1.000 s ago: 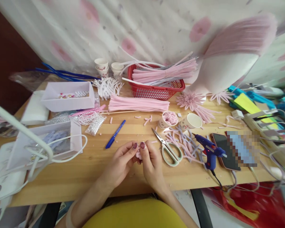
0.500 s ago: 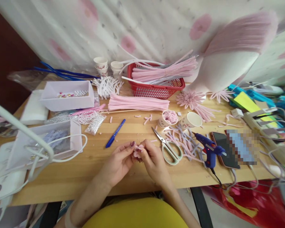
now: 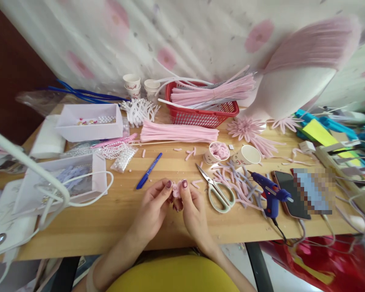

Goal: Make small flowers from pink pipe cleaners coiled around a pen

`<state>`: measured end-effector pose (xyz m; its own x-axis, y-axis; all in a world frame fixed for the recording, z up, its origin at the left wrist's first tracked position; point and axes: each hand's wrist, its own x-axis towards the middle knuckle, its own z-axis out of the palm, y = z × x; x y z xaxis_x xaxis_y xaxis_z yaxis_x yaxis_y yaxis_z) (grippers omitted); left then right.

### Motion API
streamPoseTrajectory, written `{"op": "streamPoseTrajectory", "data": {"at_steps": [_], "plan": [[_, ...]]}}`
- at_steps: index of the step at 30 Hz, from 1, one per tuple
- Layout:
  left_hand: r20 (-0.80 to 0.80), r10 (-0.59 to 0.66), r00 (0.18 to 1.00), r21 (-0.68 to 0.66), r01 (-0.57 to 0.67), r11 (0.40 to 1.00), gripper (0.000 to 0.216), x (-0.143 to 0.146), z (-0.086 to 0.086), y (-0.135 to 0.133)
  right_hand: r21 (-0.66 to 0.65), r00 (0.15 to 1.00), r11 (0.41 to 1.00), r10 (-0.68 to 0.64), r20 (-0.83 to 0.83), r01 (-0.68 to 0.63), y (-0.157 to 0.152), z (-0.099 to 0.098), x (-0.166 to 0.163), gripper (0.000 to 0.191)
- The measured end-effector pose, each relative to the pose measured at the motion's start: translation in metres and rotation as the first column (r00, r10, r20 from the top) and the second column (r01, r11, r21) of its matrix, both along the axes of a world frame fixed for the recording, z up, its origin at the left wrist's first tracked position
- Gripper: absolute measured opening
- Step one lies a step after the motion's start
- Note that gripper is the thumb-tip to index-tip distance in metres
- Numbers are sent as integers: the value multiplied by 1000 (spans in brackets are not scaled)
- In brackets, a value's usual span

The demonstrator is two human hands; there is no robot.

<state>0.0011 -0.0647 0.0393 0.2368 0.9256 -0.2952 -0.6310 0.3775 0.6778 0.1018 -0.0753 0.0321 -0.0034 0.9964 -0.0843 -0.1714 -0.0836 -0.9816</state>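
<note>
Between my fingertips, just above the table's front part, is a small pink fuzzy piece (image 3: 177, 190) bent into petal-like loops, like a pipe-cleaner flower. My left hand (image 3: 153, 207) pinches it from the left, and my right hand (image 3: 193, 209) grips it from the right with the thumb uppermost. Fingers cover part of it. Right of my right hand lie scissors (image 3: 220, 196) with pale green handles, blades pointing away to the left. A blue pen (image 3: 149, 171) lies beyond my left hand. Past the scissors, a paper cup (image 3: 218, 153) holds pink curled pieces.
Cut pink and grey stems (image 3: 240, 184) lie beside a blue glue gun (image 3: 270, 192) and a phone (image 3: 288, 194). A pink stem bundle (image 3: 179, 132) sits before a red basket (image 3: 200, 115). White boxes (image 3: 89, 121) and a lamp arm (image 3: 27, 162) stand left.
My right hand has turned more upright, its thumb now on top of the pink piece. Both hands still hold the piece, and more of it shows. The view has shifted slightly.
</note>
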Motion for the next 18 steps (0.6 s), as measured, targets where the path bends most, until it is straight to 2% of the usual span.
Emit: {"op": "streamPoseTrajectory", "data": {"at_steps": [4,11,14,18], "plan": [[-10,29,1000,-18,-30,999,24,0,-2,0,57,999,998,-8,40,6,-1,-2,0,34],[102,-29,994,-100,39,994,22,-5,2,4,137,979,990,15,204,-44,-6,-1,2,33],[154,-31,988,-169,57,984,17,-6,3,6,133,983,990,16,183,-41,-6,-2,3,32],[184,-48,982,-159,78,984,17,-8,1,8,105,995,993,45,87,-54,-4,-8,5,33]]}}
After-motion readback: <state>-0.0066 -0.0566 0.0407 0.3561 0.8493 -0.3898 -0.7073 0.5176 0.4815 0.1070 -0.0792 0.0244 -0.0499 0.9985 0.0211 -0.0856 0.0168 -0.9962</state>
